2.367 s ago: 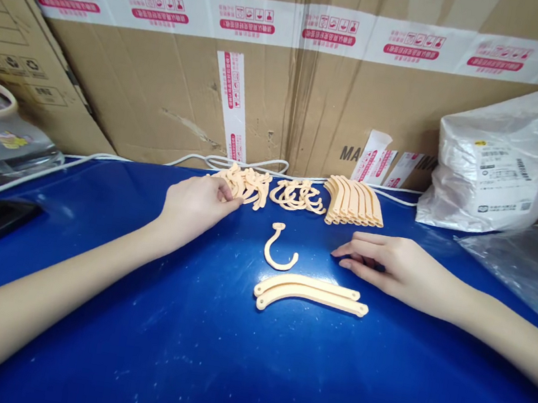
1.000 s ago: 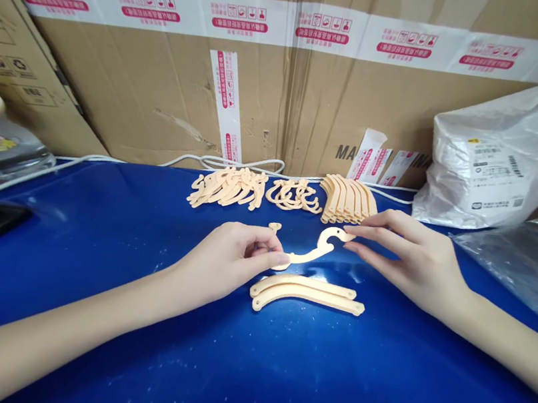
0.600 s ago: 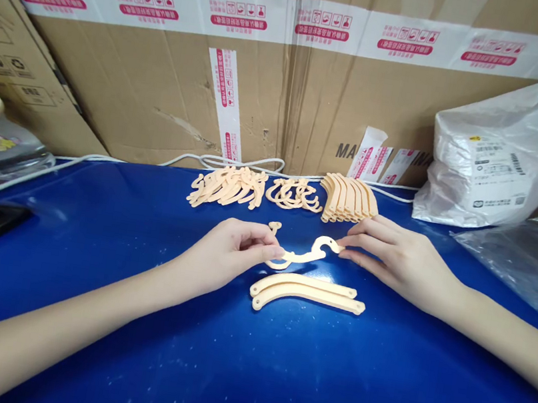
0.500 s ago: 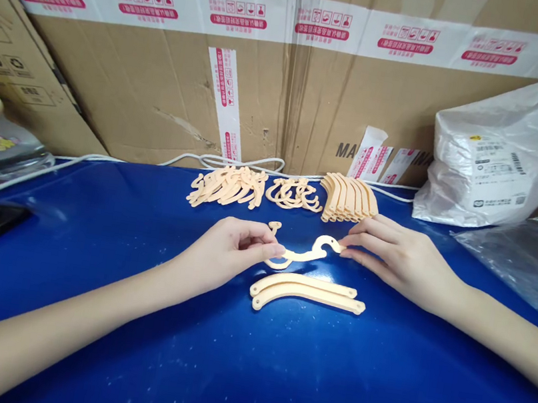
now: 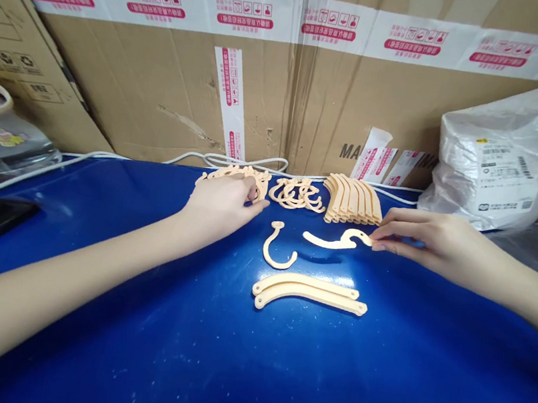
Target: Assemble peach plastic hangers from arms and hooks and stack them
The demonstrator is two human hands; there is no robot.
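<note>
Right hand (image 5: 423,234) pinching notched curved piece (image 5: 331,243) by hooked end, raised right of loose hook (image 5: 267,251). Left hand (image 5: 220,204) curled over far-left pile (image 5: 263,188); can't tell if pinching. Pieces likely best teased out singly.

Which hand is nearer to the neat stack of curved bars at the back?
Right. The right hand, holding a hooked piece, is by the front right corner of the stack; the left hand is farther off to the stack's left, at a jumbled pile.
</note>
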